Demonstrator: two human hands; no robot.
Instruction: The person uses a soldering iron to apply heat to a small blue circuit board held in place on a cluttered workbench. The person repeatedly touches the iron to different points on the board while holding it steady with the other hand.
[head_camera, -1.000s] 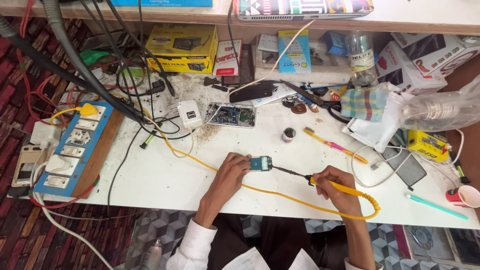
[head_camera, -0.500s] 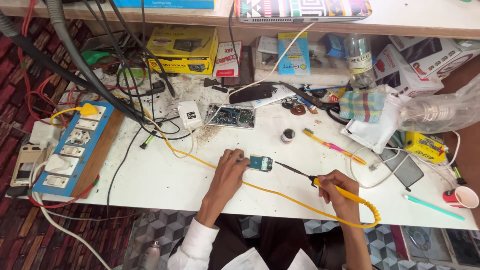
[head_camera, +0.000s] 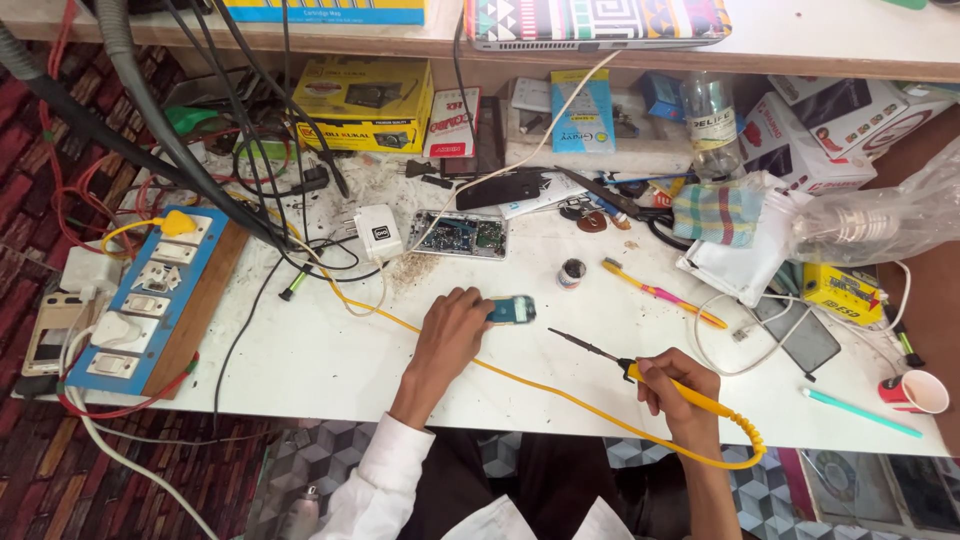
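Here, the left hand (head_camera: 452, 328) rests on the tabletop (head_camera: 320, 350) near the middle, fingers closed around one end of a small teal board (head_camera: 512, 309), pinning it flat. The board lies just ahead of the front edge, between the two hands.

The right hand (head_camera: 678, 385) is near the front edge, right of centre. It is closed in a fist-like pen grip around the yellow handle of a soldering iron (head_camera: 640, 372). The dark tip points left and away, toward the board, and stands clear of it. The iron's yellow cord (head_camera: 520, 378) runs from the handle's rear, loops at the front edge, then crosses the tabletop under the left hand toward the back left.

Other items:
- An opened phone (head_camera: 462, 236) lies behind the board, toward the back of the tabletop, with a white charger (head_camera: 378, 232) just beside it on the left.
- A small round tin (head_camera: 571, 272) sits right of the board, near it.
- A yellow toothbrush (head_camera: 662, 293) lies diagonally beyond the tin.
- A blue switchboard (head_camera: 140, 305) occupies the left edge.
- A red paper cup (head_camera: 915, 391) stands at the front right corner, with a teal pen (head_camera: 860, 411) beside it.
- A yellow box (head_camera: 365, 90) stands along the back edge.
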